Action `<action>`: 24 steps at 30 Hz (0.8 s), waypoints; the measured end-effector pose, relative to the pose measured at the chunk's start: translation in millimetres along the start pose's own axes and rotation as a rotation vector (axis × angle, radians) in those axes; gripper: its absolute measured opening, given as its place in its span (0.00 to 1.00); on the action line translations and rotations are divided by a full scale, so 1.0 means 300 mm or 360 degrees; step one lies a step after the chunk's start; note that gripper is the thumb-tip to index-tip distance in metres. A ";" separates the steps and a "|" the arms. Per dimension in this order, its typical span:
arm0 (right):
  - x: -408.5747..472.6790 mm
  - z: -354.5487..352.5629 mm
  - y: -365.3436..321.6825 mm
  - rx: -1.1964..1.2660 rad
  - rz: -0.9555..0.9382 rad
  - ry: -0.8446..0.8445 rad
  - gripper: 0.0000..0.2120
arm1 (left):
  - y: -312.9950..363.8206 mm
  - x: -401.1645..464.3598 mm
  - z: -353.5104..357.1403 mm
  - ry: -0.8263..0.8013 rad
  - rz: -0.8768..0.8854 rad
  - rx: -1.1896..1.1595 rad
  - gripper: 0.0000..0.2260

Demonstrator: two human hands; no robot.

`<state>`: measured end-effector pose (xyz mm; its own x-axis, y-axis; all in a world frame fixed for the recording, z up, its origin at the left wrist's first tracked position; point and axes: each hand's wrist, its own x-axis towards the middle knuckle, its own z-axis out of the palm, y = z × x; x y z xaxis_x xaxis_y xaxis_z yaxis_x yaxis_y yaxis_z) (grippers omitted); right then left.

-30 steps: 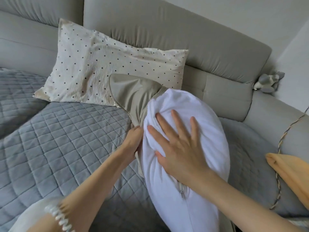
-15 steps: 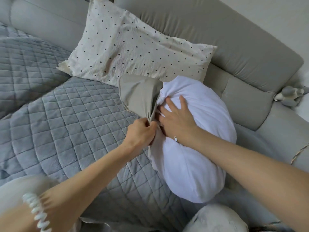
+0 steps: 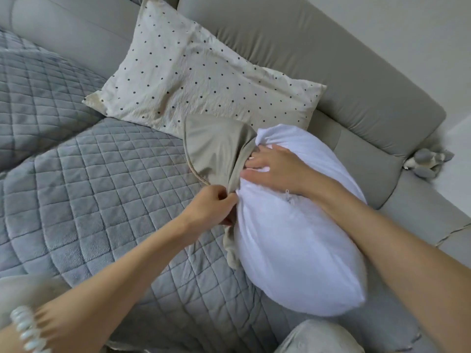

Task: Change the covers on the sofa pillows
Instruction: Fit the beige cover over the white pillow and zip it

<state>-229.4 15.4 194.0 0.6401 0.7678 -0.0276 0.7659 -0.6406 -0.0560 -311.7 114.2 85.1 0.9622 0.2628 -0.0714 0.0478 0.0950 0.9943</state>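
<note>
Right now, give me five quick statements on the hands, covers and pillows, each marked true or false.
1. The left hand grips the plain beige fabric cover. True.
2. The right hand lies on the white pillow insert. True.
3. The white pillow insert is fully inside the beige cover. False: nearly all of it is bare; the cover only bunches at one end.
4. The cream pillow with black dots lies on the floor. False: it leans against the grey sofa backrest.
5. A blue quilted blanket covers the seat. True.
</note>
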 end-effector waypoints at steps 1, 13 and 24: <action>-0.044 -0.045 -0.017 0.0447 0.0033 -0.0013 0.13 | -0.003 -0.004 -0.004 0.0005 0.0003 -0.0008 0.09; -0.281 -0.094 -0.001 -0.0211 -0.0081 -0.0380 0.37 | -0.006 -0.033 -0.023 0.0329 0.0245 0.0281 0.08; -0.173 0.140 -0.027 -0.0763 -0.0103 -0.0442 0.32 | -0.008 -0.073 -0.027 0.0131 -0.0053 -0.0143 0.10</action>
<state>-271.4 -18.6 154.0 0.6005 0.7394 -0.3045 0.7864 -0.4771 0.3923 -335.1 115.9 83.7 0.9351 0.3357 -0.1140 0.0514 0.1898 0.9805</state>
